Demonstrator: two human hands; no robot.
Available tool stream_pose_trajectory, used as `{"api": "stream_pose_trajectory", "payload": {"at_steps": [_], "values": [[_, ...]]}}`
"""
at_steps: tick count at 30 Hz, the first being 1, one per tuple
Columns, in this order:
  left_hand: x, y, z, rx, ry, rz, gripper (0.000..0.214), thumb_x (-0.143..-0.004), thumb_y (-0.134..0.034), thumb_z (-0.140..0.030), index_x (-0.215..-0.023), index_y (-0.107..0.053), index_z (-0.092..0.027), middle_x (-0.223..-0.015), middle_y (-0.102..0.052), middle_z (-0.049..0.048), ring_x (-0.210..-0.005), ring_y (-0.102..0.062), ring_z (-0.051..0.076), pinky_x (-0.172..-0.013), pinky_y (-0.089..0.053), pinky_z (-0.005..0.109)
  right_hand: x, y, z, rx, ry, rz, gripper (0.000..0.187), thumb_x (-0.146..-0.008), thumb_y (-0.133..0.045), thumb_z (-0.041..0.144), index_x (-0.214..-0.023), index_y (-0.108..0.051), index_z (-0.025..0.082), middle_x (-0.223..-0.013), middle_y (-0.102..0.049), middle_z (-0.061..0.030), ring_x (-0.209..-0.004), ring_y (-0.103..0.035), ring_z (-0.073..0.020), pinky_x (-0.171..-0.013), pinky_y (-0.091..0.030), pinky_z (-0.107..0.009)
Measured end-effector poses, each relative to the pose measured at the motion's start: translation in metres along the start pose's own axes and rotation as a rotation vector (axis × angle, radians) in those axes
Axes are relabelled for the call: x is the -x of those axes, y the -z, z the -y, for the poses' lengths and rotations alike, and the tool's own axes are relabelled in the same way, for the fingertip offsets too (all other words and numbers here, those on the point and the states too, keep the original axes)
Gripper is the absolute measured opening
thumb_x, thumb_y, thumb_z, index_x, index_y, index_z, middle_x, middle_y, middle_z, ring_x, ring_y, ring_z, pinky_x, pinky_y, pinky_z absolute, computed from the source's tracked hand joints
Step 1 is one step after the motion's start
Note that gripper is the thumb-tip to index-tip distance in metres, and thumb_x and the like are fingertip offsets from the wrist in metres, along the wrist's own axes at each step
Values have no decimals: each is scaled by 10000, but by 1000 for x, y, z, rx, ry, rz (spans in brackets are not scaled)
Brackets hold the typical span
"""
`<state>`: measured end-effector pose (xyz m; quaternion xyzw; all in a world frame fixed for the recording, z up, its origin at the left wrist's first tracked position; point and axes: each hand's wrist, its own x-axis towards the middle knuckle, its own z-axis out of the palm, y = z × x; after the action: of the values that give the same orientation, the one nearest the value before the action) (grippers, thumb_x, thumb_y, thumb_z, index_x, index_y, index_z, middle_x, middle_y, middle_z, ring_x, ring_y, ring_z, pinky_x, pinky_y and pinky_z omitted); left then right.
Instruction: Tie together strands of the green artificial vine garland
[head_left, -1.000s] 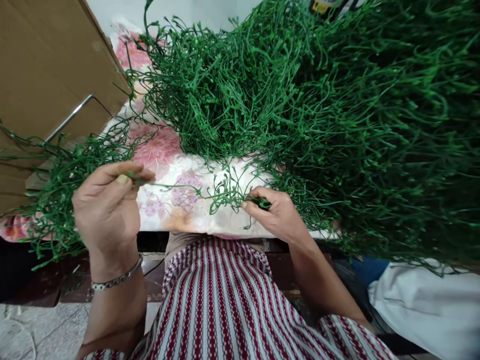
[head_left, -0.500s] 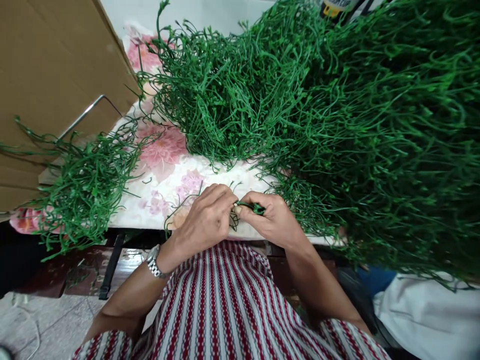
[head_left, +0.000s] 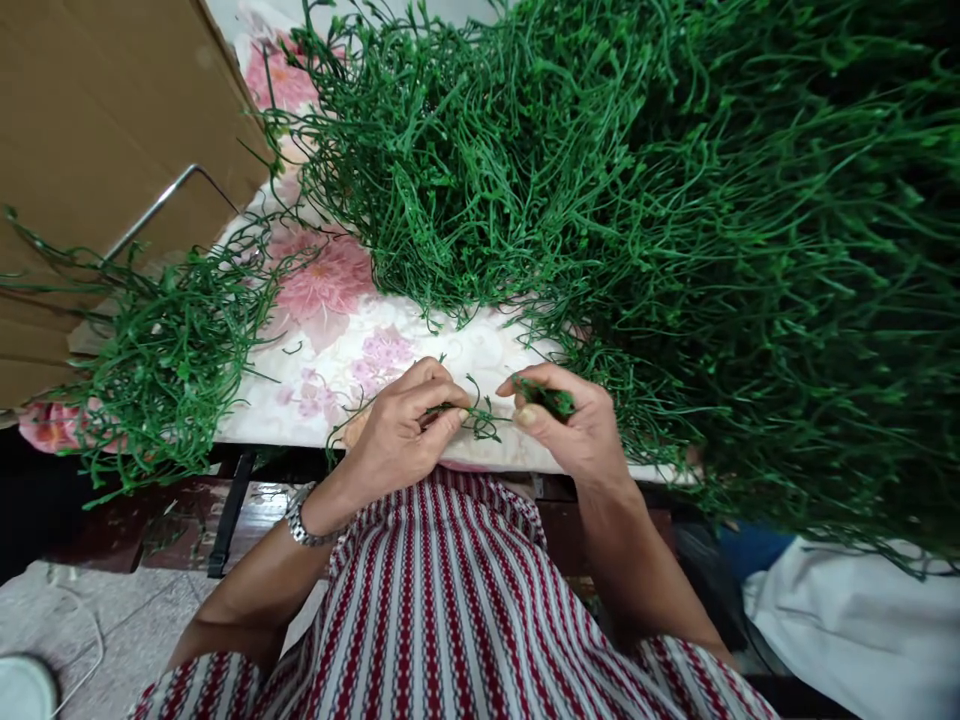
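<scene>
My left hand (head_left: pixel 397 430) and my right hand (head_left: pixel 577 425) meet at the near edge of a table covered with a floral cloth (head_left: pixel 352 340). Both pinch the same thin green plastic stem (head_left: pixel 480 415), which spans the small gap between their fingertips. My right hand also holds a small bunch of green stems in its palm. A huge pile of the same green stems (head_left: pixel 675 220) rises behind and to the right of my hands. A smaller heap of stems (head_left: pixel 165 360) lies at the table's left end.
A brown cardboard sheet (head_left: pixel 82 130) stands at the left with a metal rod (head_left: pixel 157 205) in front of it. White fabric (head_left: pixel 855 620) lies at the lower right. A round white object (head_left: pixel 22 690) sits on the floor at the lower left.
My left hand came in from the left heap, where it held a stem, to meet my right hand at the table edge. The hands have since drawn slightly apart along one stem.
</scene>
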<state>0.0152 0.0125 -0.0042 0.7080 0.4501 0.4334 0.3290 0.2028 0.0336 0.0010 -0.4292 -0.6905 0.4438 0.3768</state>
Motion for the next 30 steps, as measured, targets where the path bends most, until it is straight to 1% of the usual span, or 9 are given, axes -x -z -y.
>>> {"api": "stream_pose_trajectory", "payload": {"at_steps": [2, 4, 9, 12, 15, 19, 23, 27, 30], "values": [[1, -1, -2, -1, 13, -10, 129, -749, -533, -65, -802, -596, -164, -749, -518, 7, -726, -511, 109, -634, -407, 239, 0, -2, 0, 50, 56, 79, 264, -732, -635, 397, -850, -611, 162, -683, -570, 8, -574, -490, -87, -525, -373, -208], [1, -2, -4, -6, 39, -33, 127, -750, -530, -67, -810, -585, -165, -763, -520, 8, -725, -507, 107, -629, -407, 235, 1, -7, 0, 103, 126, 105, 230, -732, -645, 358, -842, -597, 162, -711, -586, 2, -610, -510, -93, -570, -393, -215], [2, -5, -7, 14, 38, -16, 117, -752, -505, -60, -760, -547, -169, -738, -544, 10, -701, -519, 112, -632, -421, 244, 3, -18, -8, 159, 251, 31, 156, -792, -582, 288, -899, -579, 174, -764, -613, -23, -676, -545, -112, -632, -421, -236], [3, -6, -6, -1, 26, -26, 110, -755, -504, -73, -754, -558, -168, -748, -553, 20, -735, -535, 126, -657, -434, 255, 5, -22, -12, 186, 283, -26, 137, -796, -577, 280, -889, -568, 179, -747, -610, -22, -659, -538, -115, -617, -417, -240], [4, -5, -6, -40, 38, 9, 102, -763, -506, -92, -766, -576, -166, -747, -549, 22, -723, -532, 125, -641, -433, 252, 6, -22, -13, 242, 308, -26, 98, -803, -561, 256, -861, -550, 178, -704, -570, -20, -633, -505, -119, -587, -399, -243], [7, -2, -6, -88, 7, 81, 115, -765, -520, -103, -813, -609, -157, -712, -541, 16, -668, -515, 113, -589, -409, 241, 7, -16, -11, 379, 362, 52, 50, -813, -498, 184, -846, -530, 164, -677, -507, -25, -631, -465, -131, -567, -371, -255], [8, 2, -4, -57, 14, 112, 109, -766, -527, -103, -764, -623, -154, -643, -534, -1, -596, -490, 92, -542, -375, 223, 5, -7, -7, 508, 376, 199, 88, -788, -471, 143, -858, -523, 157, -721, -491, -40, -670, -450, -146, -593, -365, -271], [5, 5, -6, -53, 31, 137, 113, -756, -515, -90, -718, -604, -150, -650, -514, -2, -621, -486, 96, -559, -367, 220, 3, -8, -6, 366, 331, 264, 57, -805, -461, 170, -851, -494, 166, -845, -508, -72, -791, -477, -164, -680, -401, -281], [3, 6, -11, -76, 66, 209, 121, -755, -479, -78, -702, -565, -143, -675, -515, -4, -652, -494, 94, -588, -365, 210, 3, -13, -7, 208, 282, 253, 12, -833, -455, 180, -835, -461, 171, -785, -505, -36, -729, -476, -127, -653, -391, -243]]}}
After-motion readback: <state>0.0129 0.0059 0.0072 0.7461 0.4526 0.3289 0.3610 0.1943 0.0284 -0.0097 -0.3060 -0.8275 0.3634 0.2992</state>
